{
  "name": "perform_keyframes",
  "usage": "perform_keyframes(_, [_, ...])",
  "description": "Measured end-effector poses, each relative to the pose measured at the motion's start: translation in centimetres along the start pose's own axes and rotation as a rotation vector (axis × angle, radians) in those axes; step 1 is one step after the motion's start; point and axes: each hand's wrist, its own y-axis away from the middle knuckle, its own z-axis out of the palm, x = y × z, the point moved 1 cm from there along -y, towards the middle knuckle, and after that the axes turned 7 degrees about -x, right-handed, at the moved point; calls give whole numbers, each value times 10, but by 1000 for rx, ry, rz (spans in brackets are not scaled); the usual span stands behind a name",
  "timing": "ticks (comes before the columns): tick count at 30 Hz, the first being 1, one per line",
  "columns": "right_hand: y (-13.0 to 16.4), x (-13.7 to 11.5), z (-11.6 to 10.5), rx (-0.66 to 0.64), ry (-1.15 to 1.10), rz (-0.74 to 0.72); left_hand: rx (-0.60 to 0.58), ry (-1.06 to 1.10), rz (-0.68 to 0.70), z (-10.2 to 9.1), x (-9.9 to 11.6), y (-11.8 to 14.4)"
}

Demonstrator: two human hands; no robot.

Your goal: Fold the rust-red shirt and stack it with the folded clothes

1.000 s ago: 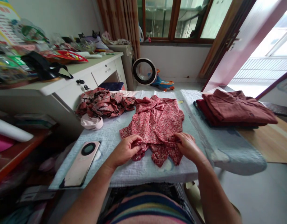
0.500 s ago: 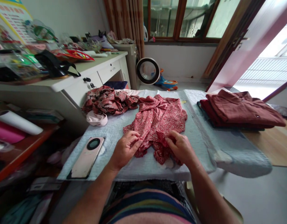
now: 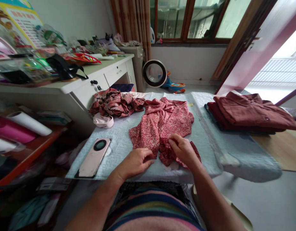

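Observation:
A red garment with a small floral print (image 3: 167, 123) lies rumpled on the light blue cloth-covered table (image 3: 121, 134), its upper part twisted together. My right hand (image 3: 183, 149) pinches a fold of it near the lower edge. At its lower left corner rests my left hand (image 3: 139, 162), fingers curved and thumb apart, with the fingertips by the hem. Whether those fingertips touch the fabric is hard to see. Behind and to the left lies a crumpled dark pink patterned cloth (image 3: 116, 104), with a pale pink band (image 3: 103, 121) in front of it.
A phone (image 3: 94, 158) lies face down at the table's left edge. Folded dark red clothes (image 3: 253, 112) are stacked on the right. A cluttered desk (image 3: 90, 77) stands at the left, and a washing machine with its round door (image 3: 154, 73) swung open is behind the table.
My left hand has let go of the garment's left part and moved down and right to its lower edge. That left part lies flatter. My right hand still pinches its fold.

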Motion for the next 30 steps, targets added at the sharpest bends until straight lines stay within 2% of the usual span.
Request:
perform_keyframes(3, [-1, 5, 4, 32, -165, 48, 55, 122, -6, 7, 10, -11])
perform_keyframes(5, [-1, 7, 8, 7, -325, 105, 50, 339, -4, 15, 14, -20])
perform_keyframes(7, [1, 7, 9, -65, -469, 142, 30, 650, -11, 25, 17, -30])
perform_keyframes(10, [7, 0, 4, -222, -603, 72, 82, 1054, -28, 38, 20, -42])
perform_keyframes(13, [13, -9, -7, -353, -582, -59, 183, 1285, -36, 47, 24, -49])
perform_keyframes(17, [11, -12, -24, -423, -531, -144, 346, 1433, -119, 47, 22, -57])
perform_keyframes(19, [1, -5, -35, -414, -552, -112, 416, 1421, -132, 37, 18, -62])
perform_keyframes(22, [-26, 15, -52, -379, -474, -46, 472, 1362, -62, 13, 7, -71])
perform_keyframes(24, [-49, 29, -59, -344, -361, -34, 403, 1340, -30, -3, 0, -78])
perform_keyframes(27, [-84, 42, -56, -271, -157, -133, 180, 1287, -48, -15, -11, -87])
perform_keyframes(30, [-111, 45, -38, -355, -85, -306, 7, 1222, -60, -20, -18, -94])
